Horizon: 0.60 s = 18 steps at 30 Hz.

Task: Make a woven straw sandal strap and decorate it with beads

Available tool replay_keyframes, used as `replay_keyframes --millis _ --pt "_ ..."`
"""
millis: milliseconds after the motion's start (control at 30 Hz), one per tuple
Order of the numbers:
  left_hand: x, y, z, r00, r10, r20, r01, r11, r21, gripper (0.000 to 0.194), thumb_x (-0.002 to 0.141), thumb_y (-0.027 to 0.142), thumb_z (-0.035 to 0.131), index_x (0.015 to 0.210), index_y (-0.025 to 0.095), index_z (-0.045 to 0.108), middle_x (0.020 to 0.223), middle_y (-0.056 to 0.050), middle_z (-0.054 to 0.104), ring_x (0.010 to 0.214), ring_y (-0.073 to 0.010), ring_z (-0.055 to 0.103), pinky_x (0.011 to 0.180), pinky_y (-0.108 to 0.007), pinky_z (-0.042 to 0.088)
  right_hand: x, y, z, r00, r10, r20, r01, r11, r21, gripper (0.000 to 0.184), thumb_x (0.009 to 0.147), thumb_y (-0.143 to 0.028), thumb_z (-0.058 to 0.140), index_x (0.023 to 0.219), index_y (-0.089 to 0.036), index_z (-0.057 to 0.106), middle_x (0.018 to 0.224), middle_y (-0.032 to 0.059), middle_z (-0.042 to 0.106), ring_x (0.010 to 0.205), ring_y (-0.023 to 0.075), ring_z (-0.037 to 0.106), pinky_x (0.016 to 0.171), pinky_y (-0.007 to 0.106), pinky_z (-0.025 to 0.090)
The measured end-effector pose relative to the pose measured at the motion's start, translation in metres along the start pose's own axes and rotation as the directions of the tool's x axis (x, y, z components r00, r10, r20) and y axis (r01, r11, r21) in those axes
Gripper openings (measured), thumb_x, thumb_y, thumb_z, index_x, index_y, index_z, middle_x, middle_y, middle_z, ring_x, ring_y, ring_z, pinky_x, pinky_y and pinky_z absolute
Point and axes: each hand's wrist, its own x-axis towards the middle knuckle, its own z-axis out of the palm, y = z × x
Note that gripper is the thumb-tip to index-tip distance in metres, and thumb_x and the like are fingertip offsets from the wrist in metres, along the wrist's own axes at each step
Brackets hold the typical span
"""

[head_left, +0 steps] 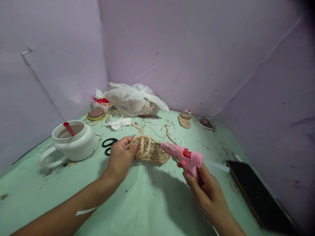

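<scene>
Between thumb and fingers, my left hand (123, 155) grips the left end of a woven straw-coloured rope piece (152, 152), shaped like a small sole with loops on top. My right hand (206, 185) is wrapped round the handle of a pink glue gun (187, 155), whose red light glows. The gun's nozzle points left and sits at the right part of the rope piece; whether it touches is hard to tell. A clear glue stick (216, 165) juts from the gun's back. A loose rope strand (169, 134) lies just behind the piece.
Black-handled scissors (108, 144) lie left of my left hand, partly hidden. A white mug (76, 144) with a red straw stands further left. At the back are a plastic bag (135, 98) and a small woven slipper (184, 119). A dark phone (258, 196) lies at right.
</scene>
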Motion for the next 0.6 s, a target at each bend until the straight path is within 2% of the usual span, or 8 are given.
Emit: replay_keyframes --millis 300,467,600 --pt "-0.0002 -0.002 -0.0009 1.0 0.002 0.023 -0.001 1.0 -0.022 0.023 0.057 0.027 0.075 0.071 0.014 0.062 0.064 -0.001 0.068 0.058 -0.0124 0.058 0.057 -0.023 0.045 -0.0005 0.0023 0.0016 1.0 0.005 0.002 -0.005 1.0 -0.006 0.018 0.085 -0.037 0.049 0.074 -0.023 0.052 0.064 0.0019 0.054 0.061 0.0192 0.052 0.056 0.03 0.041" --pt "-0.0008 -0.0021 -0.0008 1.0 -0.007 0.008 0.007 1.0 -0.025 0.024 0.055 0.027 0.076 0.07 0.014 0.062 0.063 0.0 0.067 0.057 -0.013 0.058 0.056 -0.024 0.045 -0.0019 0.0035 0.0017 1.0 0.004 -0.007 -0.004 1.0 -0.026 0.026 0.084 -0.038 0.05 0.062 -0.024 0.044 0.056 -0.0004 0.049 0.055 0.0174 0.048 0.052 0.029 0.038" --pt "-0.0002 -0.0014 0.0006 1.0 -0.008 0.004 0.009 0.999 -0.036 0.023 0.054 0.025 0.076 0.069 0.014 0.062 0.063 -0.001 0.067 0.057 -0.013 0.059 0.056 -0.024 0.046 -0.001 0.003 0.0021 1.0 -0.005 -0.018 0.005 1.0 -0.025 0.026 0.083 -0.037 0.05 0.061 -0.024 0.043 0.054 -0.001 0.048 0.053 0.0167 0.047 0.05 0.028 0.037"
